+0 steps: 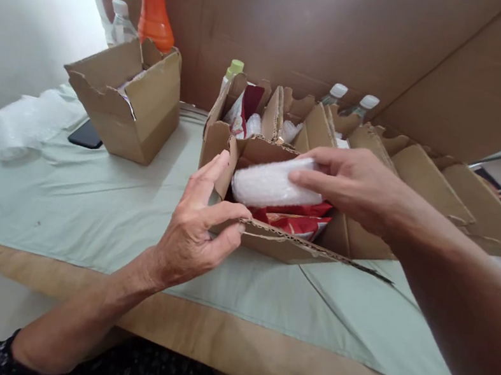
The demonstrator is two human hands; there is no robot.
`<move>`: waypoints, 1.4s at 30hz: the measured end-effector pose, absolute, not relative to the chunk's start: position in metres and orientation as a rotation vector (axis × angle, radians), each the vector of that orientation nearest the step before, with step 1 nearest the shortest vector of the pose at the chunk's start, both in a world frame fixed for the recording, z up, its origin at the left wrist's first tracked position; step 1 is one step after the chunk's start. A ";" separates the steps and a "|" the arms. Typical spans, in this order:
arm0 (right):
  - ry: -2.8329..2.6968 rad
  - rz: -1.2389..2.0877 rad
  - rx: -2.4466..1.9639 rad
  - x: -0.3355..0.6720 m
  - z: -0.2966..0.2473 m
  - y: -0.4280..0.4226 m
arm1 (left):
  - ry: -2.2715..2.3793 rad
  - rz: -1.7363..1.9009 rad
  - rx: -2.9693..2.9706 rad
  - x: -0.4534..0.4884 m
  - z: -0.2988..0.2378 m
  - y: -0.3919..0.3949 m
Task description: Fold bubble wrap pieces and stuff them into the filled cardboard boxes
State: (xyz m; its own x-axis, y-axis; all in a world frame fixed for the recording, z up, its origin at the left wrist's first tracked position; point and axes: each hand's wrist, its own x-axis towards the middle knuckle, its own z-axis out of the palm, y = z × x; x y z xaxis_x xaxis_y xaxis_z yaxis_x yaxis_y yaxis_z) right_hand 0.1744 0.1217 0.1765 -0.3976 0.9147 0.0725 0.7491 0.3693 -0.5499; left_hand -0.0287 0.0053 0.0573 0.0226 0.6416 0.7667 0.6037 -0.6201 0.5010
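Observation:
My right hand (pixel 343 181) grips a white, roll-shaped bundle (pixel 270 184) that looks like bubble wrap, holding it tilted in the opening of the front cardboard box (pixel 278 247). Beneath the bundle, shiny red packets (pixel 298 218) lie inside this box. My left hand (pixel 200 224) holds the box at its front left corner, with the thumb at the top edge of the front wall and other fingers stretched along the left side. The bundle hides part of the box's inside.
Several open cardboard boxes (pixel 431 180) stand in a row behind and to the right. At left are another box (pixel 155 125), a black phone (pixel 86 134), bubble wrap (pixel 15 120) and an orange bottle (pixel 155 15). White-capped bottles (pixel 366 104) stand at the back.

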 end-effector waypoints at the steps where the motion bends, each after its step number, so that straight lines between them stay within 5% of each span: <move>1: -2.373 0.617 -1.548 0.163 0.180 0.126 | 1.354 1.699 2.222 -0.029 0.058 0.006; 20: -2.931 0.162 -1.596 0.086 0.127 0.111 | 1.306 1.685 2.290 -0.027 0.053 0.012; 24: -2.935 0.335 -1.633 0.091 0.154 0.113 | 1.313 1.671 2.294 -0.027 0.052 0.010; 29: -2.462 0.148 -1.489 0.182 0.194 0.064 | 1.284 1.747 2.037 -0.047 0.041 0.001; 34: -1.489 0.248 -1.422 0.289 0.116 0.011 | 1.235 1.547 1.693 -0.058 0.019 0.016; 38: -1.491 0.552 -1.321 0.284 0.030 0.022 | 1.045 1.352 1.532 -0.029 0.011 0.038; 42: -1.484 0.683 -1.243 0.243 0.009 0.015 | 1.111 1.354 1.468 -0.019 0.000 0.006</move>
State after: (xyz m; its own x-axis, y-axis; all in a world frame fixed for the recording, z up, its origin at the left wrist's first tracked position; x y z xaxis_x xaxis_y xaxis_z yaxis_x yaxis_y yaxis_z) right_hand 0.2427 0.0154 0.0087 0.0728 0.9355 0.3457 0.3462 0.3013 -0.8884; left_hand -0.0189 0.0056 -0.0002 0.0281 0.9645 0.2626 0.0696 -0.2640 0.9620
